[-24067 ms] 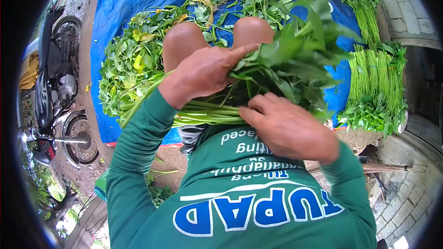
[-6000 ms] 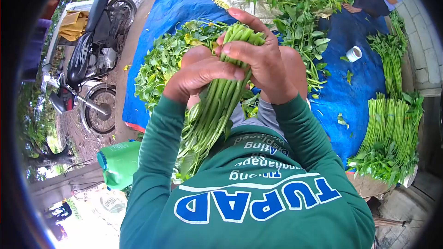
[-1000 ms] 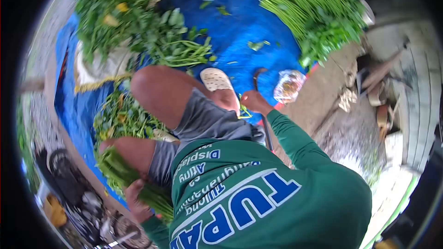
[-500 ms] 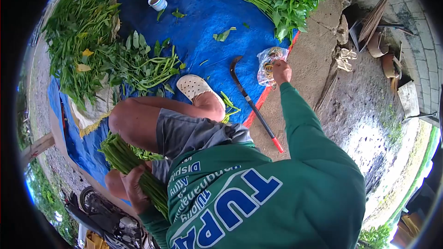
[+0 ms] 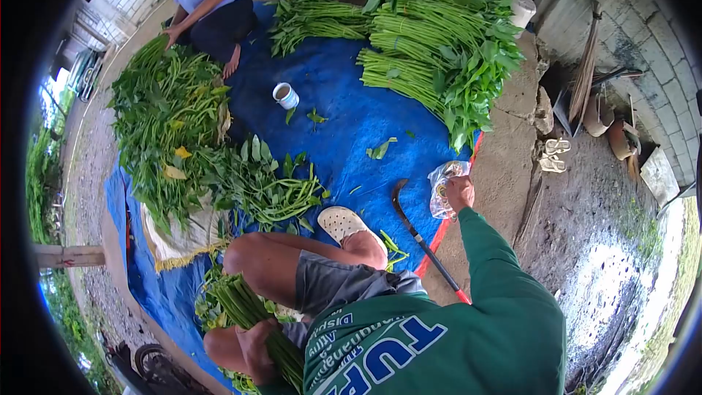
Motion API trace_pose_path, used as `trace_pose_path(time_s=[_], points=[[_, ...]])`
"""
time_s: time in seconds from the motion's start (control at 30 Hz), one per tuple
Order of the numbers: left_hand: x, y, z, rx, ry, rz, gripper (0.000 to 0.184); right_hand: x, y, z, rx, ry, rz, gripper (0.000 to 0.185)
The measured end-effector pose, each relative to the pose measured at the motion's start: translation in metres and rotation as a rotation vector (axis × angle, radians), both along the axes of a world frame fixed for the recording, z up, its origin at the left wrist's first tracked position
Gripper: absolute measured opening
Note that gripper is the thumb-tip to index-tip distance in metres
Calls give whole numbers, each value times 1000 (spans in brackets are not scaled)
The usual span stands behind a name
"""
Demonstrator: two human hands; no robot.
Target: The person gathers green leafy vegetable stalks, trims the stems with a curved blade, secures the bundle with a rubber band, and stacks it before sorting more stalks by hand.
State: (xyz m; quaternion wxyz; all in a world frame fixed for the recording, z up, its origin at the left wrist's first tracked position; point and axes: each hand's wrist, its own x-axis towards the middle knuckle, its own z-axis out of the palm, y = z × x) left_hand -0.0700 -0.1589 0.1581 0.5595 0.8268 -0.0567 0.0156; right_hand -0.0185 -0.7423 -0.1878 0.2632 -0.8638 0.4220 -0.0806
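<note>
My left hand is wrapped round a thick bundle of long green stems, held against my lap at the lower left. It looks like water spinach. Out to the right, my right hand has its fingers drawn together at a clear plastic bag of small coloured loops, which look like rubber bands. What the fingertips grip is hidden. Between the bag and my foot lies a sickle with a curved dark blade and a red-ended handle, touched by neither hand.
A blue tarp carries tied green bundles at the back right and a loose leafy heap on the left. A white cup stands mid-tarp. Another person crouches behind the heap. Sandals lie beyond the right edge.
My view has tilted up, bringing the other person and more bundles into sight. My right hand stays at the plastic bag, and my left still holds the stems.
</note>
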Motion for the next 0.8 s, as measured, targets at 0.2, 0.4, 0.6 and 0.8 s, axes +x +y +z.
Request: trace_pose_path(time_s=[0.2, 0.4, 0.6, 0.8], points=[[12, -5, 9, -196, 366, 190, 30, 7, 3, 42, 93, -51, -35, 25], [21, 3, 23, -307, 382, 99, 24, -7, -15, 21, 52, -189, -47, 23], [33, 23, 19, -464, 594, 152, 28, 2, -58, -19, 23, -188, 50, 36], [31, 43, 3, -494, 592, 168, 33, 31, -68, -18, -93, -62, 41, 31]])
